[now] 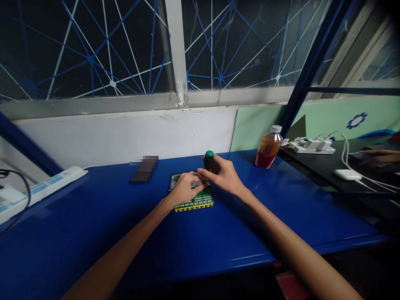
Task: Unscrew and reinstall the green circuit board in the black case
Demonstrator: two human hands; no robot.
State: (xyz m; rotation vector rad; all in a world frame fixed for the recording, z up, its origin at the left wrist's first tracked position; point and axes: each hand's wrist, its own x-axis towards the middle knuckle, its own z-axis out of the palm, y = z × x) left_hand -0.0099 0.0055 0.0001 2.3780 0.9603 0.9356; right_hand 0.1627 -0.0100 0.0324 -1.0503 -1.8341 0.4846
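Observation:
A green circuit board (pixel 195 204) with a yellow connector strip (pixel 194 208) along its near edge lies on the blue table (pixel 150 241). A dark-framed panel (pixel 173 181), perhaps a display, sits at its far side. My right hand (pixel 226 177) is closed round the black and green handle of an upright screwdriver (pixel 209 156), over the board's right part. Across the board rests my left hand (pixel 184 187), its thumb and fingers drawn together by the screwdriver's lower end. Whatever lies between those fingertips, and the screwdriver's tip, are hidden.
A dark, partly pixelated flat object (pixel 145 170) lies at the back left. White power strips stand at the far left (pixel 59 185) and right (pixel 312 145). A bottle of amber drink (pixel 268 150) is at the back right. Another person's hand (pixel 383 158) shows far right.

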